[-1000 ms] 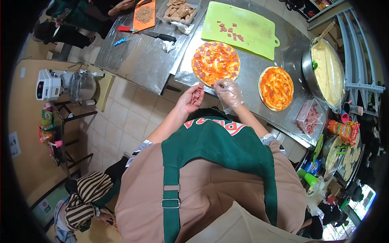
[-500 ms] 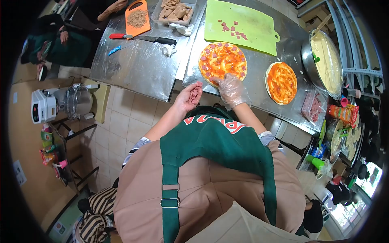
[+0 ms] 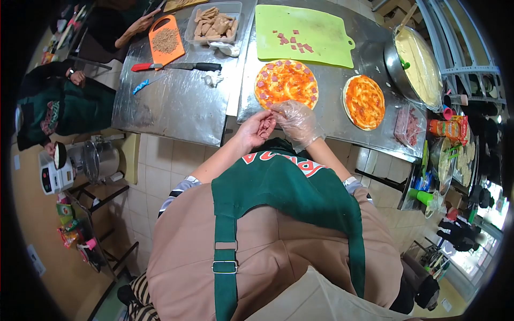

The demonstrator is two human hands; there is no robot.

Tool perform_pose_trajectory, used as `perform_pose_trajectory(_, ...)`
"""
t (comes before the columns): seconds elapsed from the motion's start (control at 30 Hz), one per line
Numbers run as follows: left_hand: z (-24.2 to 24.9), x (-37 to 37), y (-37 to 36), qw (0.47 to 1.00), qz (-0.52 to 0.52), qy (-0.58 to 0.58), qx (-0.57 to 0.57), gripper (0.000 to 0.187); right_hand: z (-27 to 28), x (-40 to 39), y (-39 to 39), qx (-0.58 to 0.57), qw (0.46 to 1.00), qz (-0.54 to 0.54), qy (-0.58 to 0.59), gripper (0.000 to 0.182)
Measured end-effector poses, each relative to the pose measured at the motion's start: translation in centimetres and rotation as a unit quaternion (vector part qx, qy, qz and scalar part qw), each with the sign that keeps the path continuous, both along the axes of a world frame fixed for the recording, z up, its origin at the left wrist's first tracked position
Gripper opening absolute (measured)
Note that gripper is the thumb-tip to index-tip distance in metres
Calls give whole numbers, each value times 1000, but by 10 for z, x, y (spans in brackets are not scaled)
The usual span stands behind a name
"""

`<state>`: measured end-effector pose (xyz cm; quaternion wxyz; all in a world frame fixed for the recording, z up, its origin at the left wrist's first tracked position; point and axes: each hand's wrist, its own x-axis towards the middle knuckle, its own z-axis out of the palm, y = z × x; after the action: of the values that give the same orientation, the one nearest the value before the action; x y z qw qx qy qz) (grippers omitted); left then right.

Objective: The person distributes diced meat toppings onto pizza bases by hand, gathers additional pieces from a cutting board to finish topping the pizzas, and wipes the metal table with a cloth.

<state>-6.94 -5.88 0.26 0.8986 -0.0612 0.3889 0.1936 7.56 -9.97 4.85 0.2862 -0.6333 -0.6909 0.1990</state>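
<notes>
At the front edge of the tabletop [image 3: 331,109], by the near side of the topped pizza [image 3: 286,84]: cupping ham bits [image 3: 266,127] in the bare left hand [image 3: 252,130], grip curled around them; meeting its fingertips with the gloved right hand [image 3: 295,122], grip drawn together, contents not discernible.

Relative to the topped pizza:
- Open steel rightward, as far as the sauced pizza [image 3: 364,101]; leftward, a seam, then more bare metal.
- Counted: two pizzas; two boards, green board [image 3: 332,43] just beyond, orange board [image 3: 168,59] farther left; two tubs, brown-piece tub [image 3: 190,24] beyond and left, ham tub [image 3: 399,125] far right; one knife [image 3: 193,66], left; one dough bowl [image 3: 393,67], right.
- Surface: shiny, smeared steel.
- Room: tiled floor [image 3: 158,184] nearward; mixer [image 3: 59,176] and people [image 3: 80,104] left; rack [image 3: 471,69] far right.
</notes>
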Motion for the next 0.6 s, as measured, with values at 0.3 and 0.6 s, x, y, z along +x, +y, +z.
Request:
perform_pose_trajectory(0.3,1,17,4,998,-50,-11,-21,13,-5,8,-7,-50,984,-75,156,12)
perform_pose_trajectory(0.6,1,23,18,998,-39,-43,-38,10,-18,35,-5,-168,886,-173,396,15)
